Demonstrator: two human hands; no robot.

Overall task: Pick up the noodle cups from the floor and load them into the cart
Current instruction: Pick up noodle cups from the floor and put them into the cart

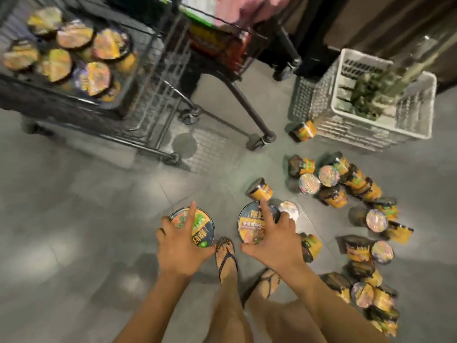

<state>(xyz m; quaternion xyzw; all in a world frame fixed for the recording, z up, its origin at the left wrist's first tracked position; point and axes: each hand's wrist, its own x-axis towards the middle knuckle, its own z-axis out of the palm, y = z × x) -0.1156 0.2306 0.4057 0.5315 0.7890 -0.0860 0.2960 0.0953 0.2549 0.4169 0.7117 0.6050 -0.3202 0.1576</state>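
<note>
Both bare forearms reach forward and down, side by side and apart, wrists roughly straight. The left hand (181, 246) grips a noodle cup (204, 231) from above, palm over its lid. Its index finger lies straight across the lid, the thumb spreads out toward the right, and the other fingers curl over the cup's left rim. The right hand (274, 241) holds a second noodle cup (249, 224) the same way: index finger straight over the lid, thumb spread toward the left, remaining fingers curled over the right rim.

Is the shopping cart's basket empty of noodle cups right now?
No, the shopping cart holds several noodle cups lying lid-up in its basket.
</note>
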